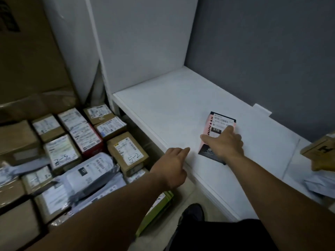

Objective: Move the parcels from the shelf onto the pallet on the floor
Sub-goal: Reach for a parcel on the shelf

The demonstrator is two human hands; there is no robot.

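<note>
A flat pink and black parcel (220, 124) with a white shipping label lies on the white shelf (163, 113). My right hand (223, 144) rests on top of it, fingers spread over its near half, covering its lower part. My left hand (174, 167) hovers at the shelf's front edge, left of the parcel, fingers loosely curled and holding nothing. Down on the left, several brown boxes and grey mailer bags (76, 156) are stacked close together on the floor level; the pallet under them is hidden.
A brown box (320, 151) and a pale bag (319, 185) lie at the shelf's right end. A big cardboard carton (27, 60) leans at the far left. A green flat package (159, 205) sits near my dark shoe (192, 212). Grey wall backs the shelf.
</note>
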